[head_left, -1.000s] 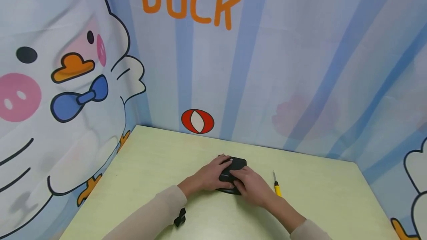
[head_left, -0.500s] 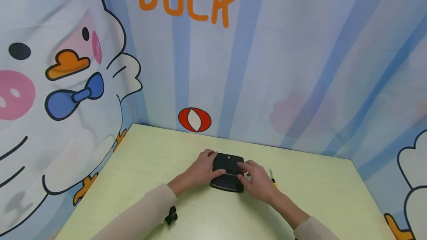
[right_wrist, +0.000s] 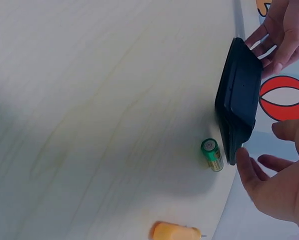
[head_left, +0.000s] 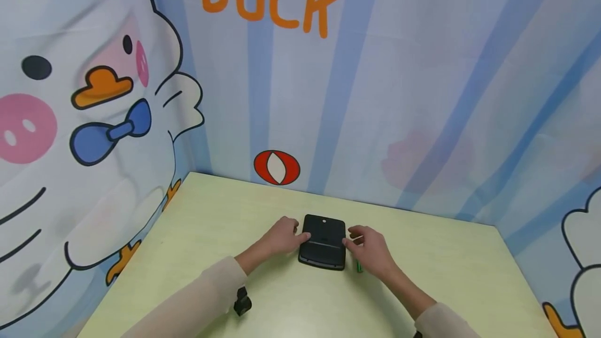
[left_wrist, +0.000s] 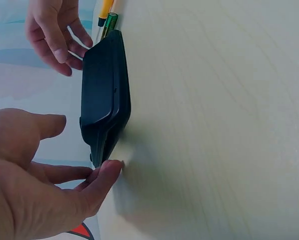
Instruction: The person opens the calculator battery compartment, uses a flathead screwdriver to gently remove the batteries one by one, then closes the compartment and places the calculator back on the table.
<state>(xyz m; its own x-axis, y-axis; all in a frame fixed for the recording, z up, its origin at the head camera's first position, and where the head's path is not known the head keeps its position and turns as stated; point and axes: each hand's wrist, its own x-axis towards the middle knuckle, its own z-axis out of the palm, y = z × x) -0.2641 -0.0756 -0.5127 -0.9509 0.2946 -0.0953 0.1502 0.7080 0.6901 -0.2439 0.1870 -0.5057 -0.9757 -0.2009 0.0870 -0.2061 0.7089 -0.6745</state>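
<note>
A flat black plastic device (head_left: 324, 242) with a raised, stepped section and a small pale round spot near its far edge lies on the table; its exact kind is unclear. My left hand (head_left: 281, 236) is at its left side, thumb over the edge and fingers loosely bent, with fingertips at one end in the left wrist view. On the opposite side, my right hand (head_left: 371, 252) has relaxed fingers close to the edge; whether they touch is unclear. Neither hand grips it. A green battery (right_wrist: 213, 155) lies beside the device, near the right hand.
The yellow-handled screwdriver (right_wrist: 175, 231) lies on the pale table (head_left: 225, 207) farther right, hidden behind the right hand in the head view. A small black object (head_left: 242, 301) shows by the left sleeve. A printed duck curtain (head_left: 291, 93) stands behind.
Both hands have drawn outward from the top of the black device to its two sides, uncovering it. The green battery now shows in the head view, while the screwdriver is covered there.
</note>
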